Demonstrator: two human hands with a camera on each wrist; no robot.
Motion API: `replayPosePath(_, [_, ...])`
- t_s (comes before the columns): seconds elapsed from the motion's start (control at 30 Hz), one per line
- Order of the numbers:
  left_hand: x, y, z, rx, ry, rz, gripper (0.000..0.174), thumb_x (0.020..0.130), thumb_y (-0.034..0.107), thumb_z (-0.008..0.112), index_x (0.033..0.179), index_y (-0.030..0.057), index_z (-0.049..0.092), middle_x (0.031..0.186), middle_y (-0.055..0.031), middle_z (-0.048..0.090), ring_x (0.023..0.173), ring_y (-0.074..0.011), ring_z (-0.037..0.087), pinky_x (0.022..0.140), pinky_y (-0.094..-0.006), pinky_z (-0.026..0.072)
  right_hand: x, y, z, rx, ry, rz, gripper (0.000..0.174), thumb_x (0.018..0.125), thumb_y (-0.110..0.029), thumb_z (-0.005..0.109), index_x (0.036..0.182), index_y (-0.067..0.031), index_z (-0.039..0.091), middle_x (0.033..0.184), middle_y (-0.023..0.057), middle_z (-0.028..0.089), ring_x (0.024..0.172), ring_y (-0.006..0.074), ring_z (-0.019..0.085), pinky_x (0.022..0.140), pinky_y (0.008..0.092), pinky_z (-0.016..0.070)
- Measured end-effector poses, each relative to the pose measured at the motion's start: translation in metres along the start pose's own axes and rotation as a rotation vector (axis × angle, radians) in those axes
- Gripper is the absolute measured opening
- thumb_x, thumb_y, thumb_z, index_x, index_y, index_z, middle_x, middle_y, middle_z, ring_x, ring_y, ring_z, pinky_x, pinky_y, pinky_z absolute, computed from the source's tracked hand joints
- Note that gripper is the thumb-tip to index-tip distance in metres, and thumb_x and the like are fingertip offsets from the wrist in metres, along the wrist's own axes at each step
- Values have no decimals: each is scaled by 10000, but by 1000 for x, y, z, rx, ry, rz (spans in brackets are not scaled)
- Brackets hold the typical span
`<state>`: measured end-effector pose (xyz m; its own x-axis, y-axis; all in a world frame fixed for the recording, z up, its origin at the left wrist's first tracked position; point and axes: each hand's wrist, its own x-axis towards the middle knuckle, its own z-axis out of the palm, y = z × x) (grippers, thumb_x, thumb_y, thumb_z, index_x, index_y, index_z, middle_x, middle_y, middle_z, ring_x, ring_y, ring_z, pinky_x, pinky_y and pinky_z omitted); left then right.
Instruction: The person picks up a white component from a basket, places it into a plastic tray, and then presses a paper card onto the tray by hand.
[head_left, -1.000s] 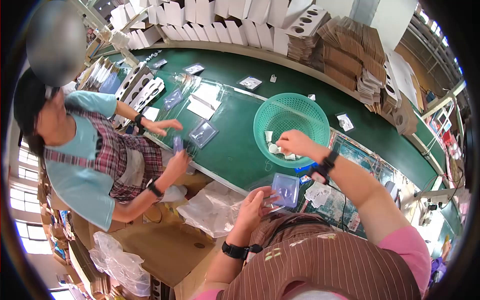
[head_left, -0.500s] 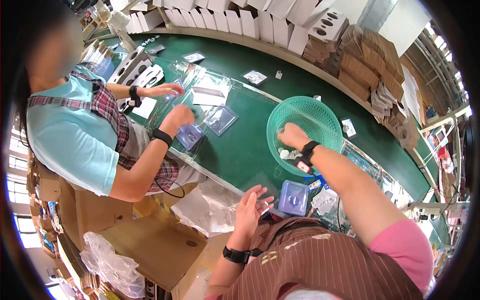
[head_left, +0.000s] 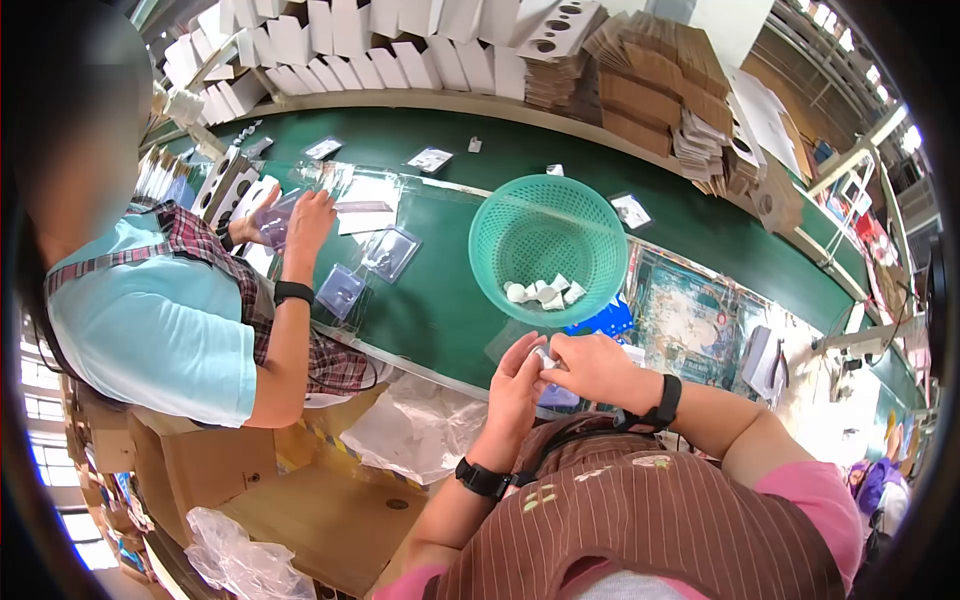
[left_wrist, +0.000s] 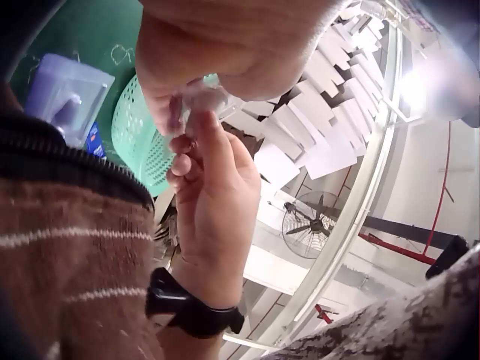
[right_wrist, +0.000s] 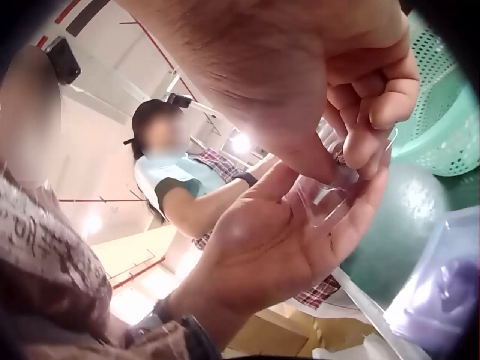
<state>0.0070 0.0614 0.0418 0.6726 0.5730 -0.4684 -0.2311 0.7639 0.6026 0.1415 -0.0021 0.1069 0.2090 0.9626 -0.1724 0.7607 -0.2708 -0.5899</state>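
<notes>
My left hand (head_left: 513, 392) and right hand (head_left: 600, 368) meet in front of the apron, at the bench's near edge. A small clear plastic piece (right_wrist: 322, 202) lies in the left fingers, its thumb bent onto it in the left wrist view. The right thumb and fingers pinch a small whitish piece (head_left: 545, 357) against it; the fingers mostly hide its shape. Beyond the hands stands a green mesh basket (head_left: 548, 190) with several small white pieces (head_left: 545, 291) at its bottom. A clear bluish plastic tray (left_wrist: 71, 97) sits by the hands, largely covered in the head view.
Across the corner, another person (head_left: 160, 310) handles clear plastic trays (head_left: 341, 291). Blue packets (head_left: 608, 318) lie beside the basket, with pliers (head_left: 777, 365) farther right. White boxes (head_left: 380, 70) and stacked cardboard (head_left: 650, 75) line the back. A plastic bag (head_left: 415, 430) hangs below the bench edge.
My right hand has come out of the green basket and back to the left hand, now pinching a small piece there. The other person has lifted a tray.
</notes>
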Motion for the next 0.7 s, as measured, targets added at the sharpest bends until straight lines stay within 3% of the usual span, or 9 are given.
replayPosePath(0.1, [-10,-5,6,55,34,-21,361,936,95,436,1287,28,384,1239,-131,492,1037,-246,560,857,-360,487,-18,29,-13,150,47,138,319,782,-371,613,834,-56,613,727,128,628,682,305,616,614,395,478])
replayPosePath(0.13, [-13,-6,11,41,68,-31,352,930,78,437,1275,23,395,1232,-128,497,1037,-264,566,856,-374,493,-24,44,-23,214,67,287,287,773,-350,630,836,-71,620,744,112,632,685,294,617,617,378,481])
replayPosePath(0.23, [-19,-14,5,38,98,-12,335,928,68,436,1258,20,404,1225,-132,495,1044,-295,566,863,-400,494,-31,121,-8,87,237,426,320,762,-338,639,883,-42,617,818,144,630,775,303,614,698,390,487])
replayPosePath(0.37, [-22,-31,-5,-5,138,2,321,925,59,442,1243,30,412,1208,-137,491,1043,-305,564,866,-410,492,-24,158,15,-118,163,456,427,749,-373,656,982,-22,588,937,177,608,888,317,592,785,397,483])
replayPosePath(0.47, [-24,-31,-4,-5,178,21,326,917,59,458,1239,29,413,1201,-141,494,1042,-303,565,854,-405,495,-5,151,31,-265,110,490,625,715,-422,700,1127,-2,488,1139,196,504,1062,325,515,852,402,471])
replayPosePath(0.7, [-27,-38,-9,52,244,61,315,915,63,454,1225,29,414,1188,-146,522,1011,-293,585,818,-379,509,23,171,31,-211,-23,506,672,664,-353,766,1141,1,451,1107,212,506,995,321,560,838,383,483])
